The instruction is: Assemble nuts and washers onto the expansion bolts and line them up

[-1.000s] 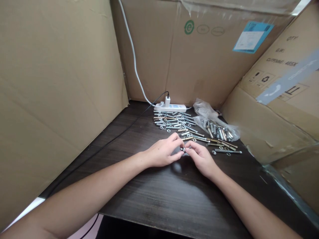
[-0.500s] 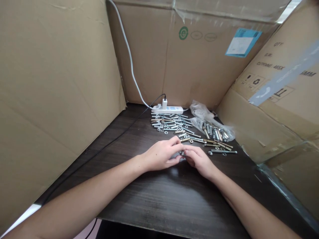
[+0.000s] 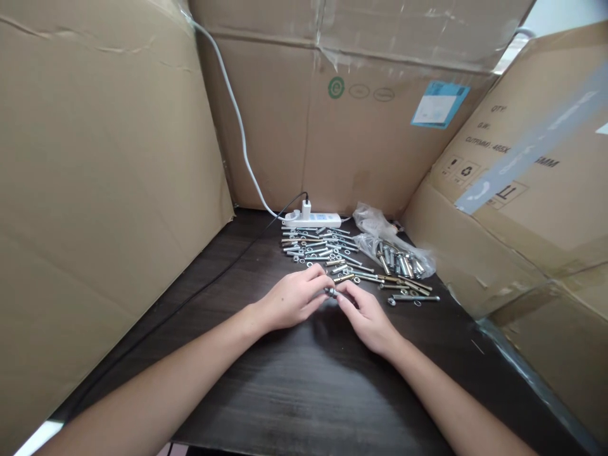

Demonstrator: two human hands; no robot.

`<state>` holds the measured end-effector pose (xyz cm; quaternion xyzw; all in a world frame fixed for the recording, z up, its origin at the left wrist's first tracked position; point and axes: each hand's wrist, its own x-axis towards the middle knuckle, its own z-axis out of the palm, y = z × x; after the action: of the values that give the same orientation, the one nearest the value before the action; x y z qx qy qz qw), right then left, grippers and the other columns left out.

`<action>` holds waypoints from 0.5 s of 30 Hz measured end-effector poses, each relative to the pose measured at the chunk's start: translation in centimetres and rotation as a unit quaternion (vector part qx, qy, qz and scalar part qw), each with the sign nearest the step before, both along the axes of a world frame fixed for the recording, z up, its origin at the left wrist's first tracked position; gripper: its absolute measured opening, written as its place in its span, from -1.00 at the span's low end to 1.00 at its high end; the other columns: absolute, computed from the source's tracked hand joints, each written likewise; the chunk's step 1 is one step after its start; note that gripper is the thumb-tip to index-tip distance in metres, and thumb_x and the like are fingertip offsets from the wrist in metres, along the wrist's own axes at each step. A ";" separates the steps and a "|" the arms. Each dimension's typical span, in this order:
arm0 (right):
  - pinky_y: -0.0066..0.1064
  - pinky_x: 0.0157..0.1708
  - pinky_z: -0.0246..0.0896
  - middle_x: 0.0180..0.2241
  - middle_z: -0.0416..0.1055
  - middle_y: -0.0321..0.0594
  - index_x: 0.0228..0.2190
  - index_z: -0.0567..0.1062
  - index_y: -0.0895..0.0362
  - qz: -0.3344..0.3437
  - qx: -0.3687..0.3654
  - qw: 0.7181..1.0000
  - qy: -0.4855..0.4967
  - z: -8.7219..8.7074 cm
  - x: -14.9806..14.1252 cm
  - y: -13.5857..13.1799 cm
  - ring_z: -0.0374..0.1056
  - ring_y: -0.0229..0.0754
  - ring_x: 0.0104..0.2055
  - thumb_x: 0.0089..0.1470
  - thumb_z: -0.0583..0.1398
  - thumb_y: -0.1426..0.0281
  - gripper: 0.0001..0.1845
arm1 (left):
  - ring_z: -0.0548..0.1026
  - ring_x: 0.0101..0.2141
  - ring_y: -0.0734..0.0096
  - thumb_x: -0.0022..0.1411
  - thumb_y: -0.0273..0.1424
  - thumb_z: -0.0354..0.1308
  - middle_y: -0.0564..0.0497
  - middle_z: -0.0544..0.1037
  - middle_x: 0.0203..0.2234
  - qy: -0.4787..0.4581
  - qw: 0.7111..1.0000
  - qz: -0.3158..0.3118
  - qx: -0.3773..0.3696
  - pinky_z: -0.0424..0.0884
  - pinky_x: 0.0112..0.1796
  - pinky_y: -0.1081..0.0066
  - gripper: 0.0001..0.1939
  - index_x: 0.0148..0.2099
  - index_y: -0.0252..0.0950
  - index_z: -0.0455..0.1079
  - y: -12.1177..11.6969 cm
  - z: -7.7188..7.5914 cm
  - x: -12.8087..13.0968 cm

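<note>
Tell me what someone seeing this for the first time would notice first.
Likely the left hand and right hand, meeting over the dark table with a small metal piece between them. Just beyond lies a spread of metal hardware, with a clear plastic bag at its far right side. Tall cardboard walls stand left, right and behind, a white power strip at the back one's foot.

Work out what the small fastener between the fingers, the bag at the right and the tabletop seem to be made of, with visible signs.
Small fastener: probably metal, shiny grey, judging by its bright glints.
Bag: likely thin plastic, glossy; it is crinkled and see-through.
Tabletop: dark brown with a soft sheen; streaked grain suggests wood, though wood-look laminate is possible.
</note>
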<state>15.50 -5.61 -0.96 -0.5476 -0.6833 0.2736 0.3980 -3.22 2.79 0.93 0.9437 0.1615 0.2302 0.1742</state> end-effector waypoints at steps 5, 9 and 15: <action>-0.38 -0.27 0.16 -0.30 0.36 -0.18 -0.24 0.44 0.09 -0.032 0.071 0.990 -0.121 0.5 0.1 -0.1 0.28 -0.18 -0.28 0.18 0.07 0.33 -0.82 | 0.40 -0.22 0.41 0.30 -0.42 -0.02 0.00 0.37 -0.18 -0.012 0.998 0.032 -0.048 0.36 -0.20 0.42 -0.85 -0.07 -0.25 0.26 0.2 0.0 -0.1; -0.35 -0.25 0.18 -0.34 0.37 -0.18 -0.23 0.45 0.08 -0.010 0.062 0.987 -0.147 0.4 0.6 0.1 0.29 -0.16 -0.29 0.23 0.02 0.31 -0.77 | 0.40 -0.21 0.40 0.30 -0.45 -0.04 0.00 0.39 -0.21 -0.006 0.997 0.018 -0.068 0.35 -0.18 0.43 -0.87 -0.11 -0.25 0.27 0.1 0.1 0.1; -0.35 -0.26 0.18 -0.36 0.33 -0.17 -0.30 0.48 0.09 -0.015 0.069 0.985 -0.157 0.4 0.5 0.0 0.27 -0.15 -0.28 0.22 0.04 0.29 -0.76 | 0.41 -0.21 0.41 0.30 -0.42 -0.04 0.02 0.38 -0.16 0.018 0.996 0.028 -0.080 0.34 -0.18 0.43 -0.83 -0.05 -0.22 0.25 0.1 -0.1 0.1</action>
<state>15.95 -5.61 -0.60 -0.5647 -0.7467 0.1302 0.3266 -3.09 2.91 0.87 0.9259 0.2086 0.2046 0.2394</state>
